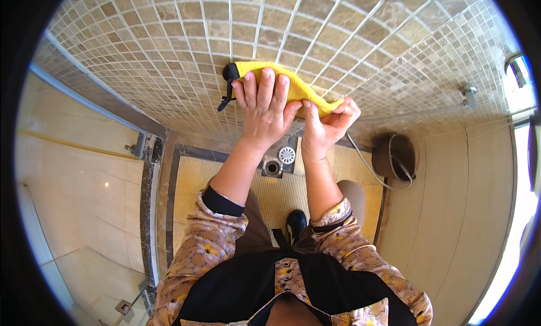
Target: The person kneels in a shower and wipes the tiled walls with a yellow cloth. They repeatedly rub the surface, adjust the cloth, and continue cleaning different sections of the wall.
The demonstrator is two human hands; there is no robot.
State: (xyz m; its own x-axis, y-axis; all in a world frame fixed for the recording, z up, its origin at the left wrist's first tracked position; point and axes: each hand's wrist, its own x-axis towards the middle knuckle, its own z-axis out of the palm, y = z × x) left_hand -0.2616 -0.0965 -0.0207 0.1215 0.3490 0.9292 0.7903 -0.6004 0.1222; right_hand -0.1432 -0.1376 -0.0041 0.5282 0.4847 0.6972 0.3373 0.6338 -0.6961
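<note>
A yellow towelling cloth [305, 90] with a black edge and a small dark strap at its left end lies against the mosaic tile wall [321, 38]. My left hand [264, 108] is spread over the cloth's left part, palm down, its fingers pointing up the wall. Between thumb and fingers, my right hand [327, 125] pinches the cloth's lower right corner. The wall right behind the cloth is hidden by it.
Below my hands, an uncovered floor drain [272, 168] sits beside its round slotted cover [287, 155]. A dark bucket [393, 157] with a pale hose [365, 163] stands at right. A glass panel [80, 157] rises at left. Metal fittings [469, 95] project from the right wall.
</note>
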